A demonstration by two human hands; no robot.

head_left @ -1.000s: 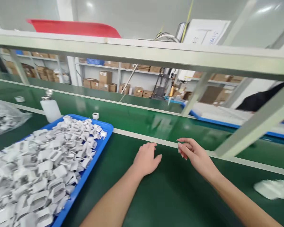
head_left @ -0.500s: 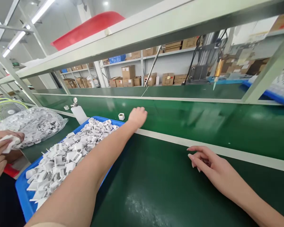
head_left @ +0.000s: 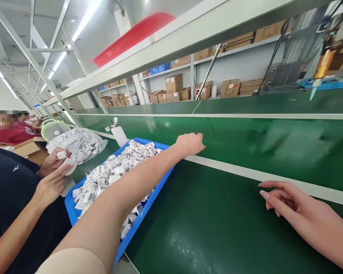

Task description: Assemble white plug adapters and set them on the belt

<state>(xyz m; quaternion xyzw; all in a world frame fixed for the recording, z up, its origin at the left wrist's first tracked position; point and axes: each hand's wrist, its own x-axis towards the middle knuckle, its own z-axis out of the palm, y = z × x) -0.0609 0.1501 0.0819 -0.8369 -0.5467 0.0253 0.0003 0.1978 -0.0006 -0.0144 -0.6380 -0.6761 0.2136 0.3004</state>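
Note:
My left hand (head_left: 191, 144) reaches across to the pale strip at the edge of the green belt (head_left: 246, 144). Its fingers curl down and away from me, so anything in them is hidden. Under and left of that forearm lies a blue tray (head_left: 151, 201), heaped with small white plastic housings (head_left: 117, 167). Over the dark green tabletop at the right, my right hand (head_left: 288, 205) hovers with half-bent fingers. Thumb and forefinger are slightly apart, and nothing shows between them.
A co-worker's hands (head_left: 53, 175) hold a white piece and a cloth at the left. Behind are a clear bag of parts (head_left: 77, 144), a white dispenser bottle (head_left: 119, 133) and a green fan (head_left: 55, 130). A shelf beam (head_left: 160, 49) crosses overhead; a dispensing nozzle (head_left: 322, 68) hangs right.
The view has turned left, showing more of the co-worker. The small white part beside my left hand is no longer visible. My right hand keeps much the same pose.

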